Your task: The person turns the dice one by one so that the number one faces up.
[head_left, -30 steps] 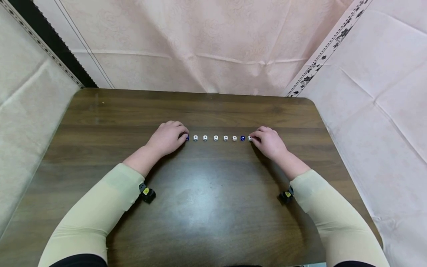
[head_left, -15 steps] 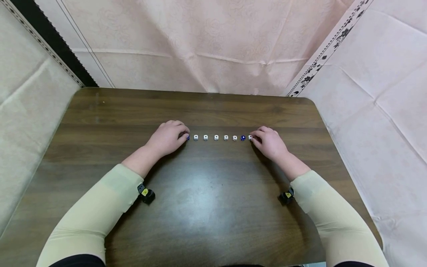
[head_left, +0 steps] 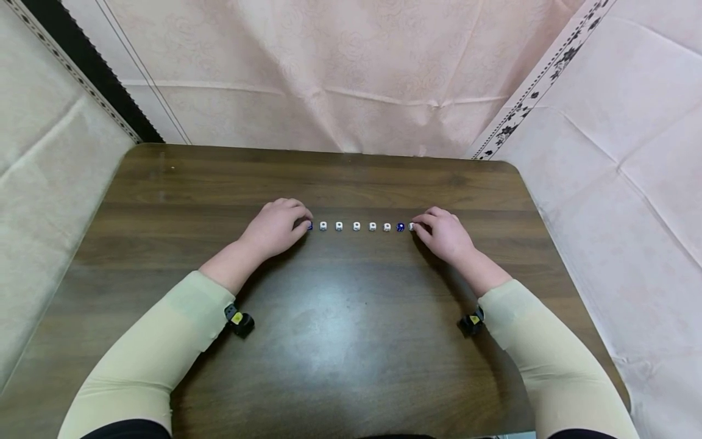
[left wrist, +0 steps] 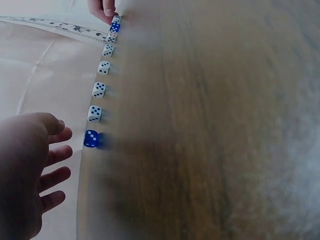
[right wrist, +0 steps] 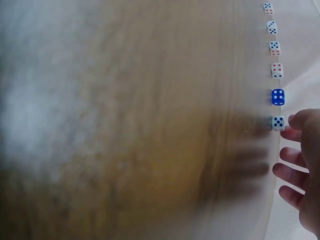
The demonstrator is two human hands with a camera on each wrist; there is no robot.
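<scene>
A straight row of small dice runs across the table in the head view. At its left end lies a blue die (left wrist: 91, 138), partly covered in the head view by my left hand (head_left: 276, 227). The left wrist view shows a small gap between that die and my loosely bent fingers. A white die (right wrist: 278, 123) forms the right end. My right hand (head_left: 443, 233) is beside it, thumb and index finger very close; whether they touch it I cannot tell. Another blue die (right wrist: 278, 97) sits just inside that one, and several white dice (head_left: 356, 226) fill the middle.
The dice rest on a brown wood-grain table (head_left: 329, 341). Pale pink cloth (head_left: 351, 73) hangs behind its far edge, and white cloth (head_left: 631, 152) hangs at the right side. Each wrist wears a small black camera, such as the left wrist camera (head_left: 241, 323).
Both hands and the row of dice keep their places on the table. The whole head view shifts slightly to the right.
</scene>
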